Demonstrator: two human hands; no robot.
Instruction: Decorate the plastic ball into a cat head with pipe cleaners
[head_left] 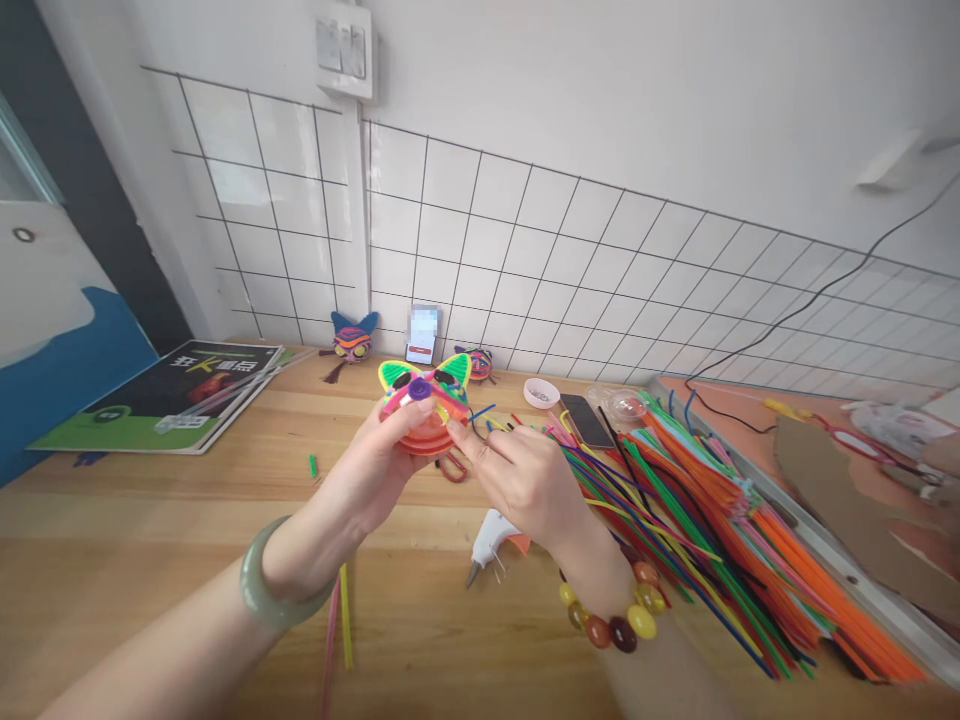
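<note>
My left hand grips a pipe-cleaner animal face with green, yellow-edged ears, a purple round nose and an orange lower part. The thumb lies across its front, just below the nose. My right hand has its index fingertip against the face's lower right side. The other right fingers are curled in, and its thumb is hidden, so anything inside them does not show. Red-handled scissors lie partly hidden just behind the hands. Below the right hand, a white glue gun rests on the wooden table.
Bundled coloured pipe cleaners spread across the right side. A pink bowl and dark phone lie behind them. Along the wall stand a lit phone and a blue-eared face. Books lie left.
</note>
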